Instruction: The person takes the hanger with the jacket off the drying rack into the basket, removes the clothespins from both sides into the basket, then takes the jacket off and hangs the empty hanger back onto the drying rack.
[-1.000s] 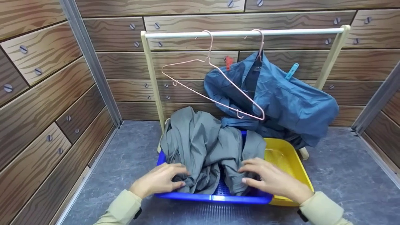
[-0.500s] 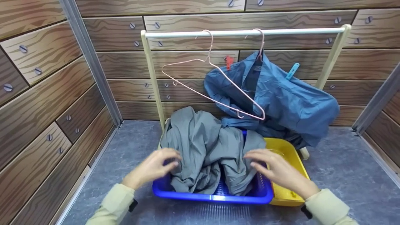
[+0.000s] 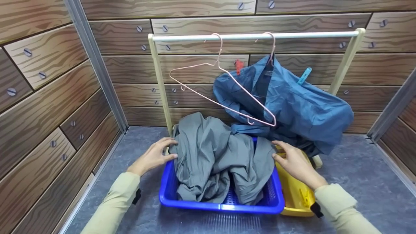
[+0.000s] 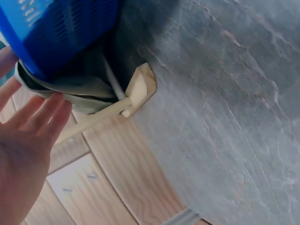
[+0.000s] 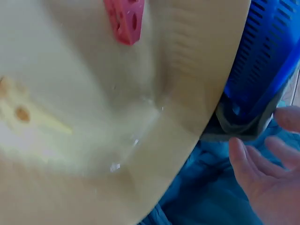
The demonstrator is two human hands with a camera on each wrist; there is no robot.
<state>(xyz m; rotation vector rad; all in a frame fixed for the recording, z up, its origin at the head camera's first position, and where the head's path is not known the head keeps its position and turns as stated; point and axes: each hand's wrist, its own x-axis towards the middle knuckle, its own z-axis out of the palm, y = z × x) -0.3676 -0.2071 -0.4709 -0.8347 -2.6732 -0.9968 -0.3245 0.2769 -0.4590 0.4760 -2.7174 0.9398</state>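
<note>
A crumpled grey garment (image 3: 208, 146) lies heaped in a blue perforated basket (image 3: 221, 207), its far edges spilling over the rim. My left hand (image 3: 152, 158) is at the garment's left edge, fingers extended and thumb apart; in the left wrist view its fingertips touch the cloth hanging over the basket. My right hand (image 3: 295, 164) is at the garment's right edge, above a yellow tray (image 3: 289, 187). In the right wrist view the right hand's thumb and fingers (image 5: 241, 161) are spread by the cloth fold, without a visible pinch.
Behind the basket stands a rack with a white rail (image 3: 312, 34). A bare pink hanger (image 3: 221, 47) and a blue garment (image 3: 292, 100) on another hanger hang there. Red (image 3: 239, 67) and blue (image 3: 304, 76) clips are on the blue garment. The yellow tray holds a yellow clip (image 3: 305, 197).
Both hands have moved from the garment's near part outward and away from me to its far left and right edges. The garment and basket stay nearly where they were.
</note>
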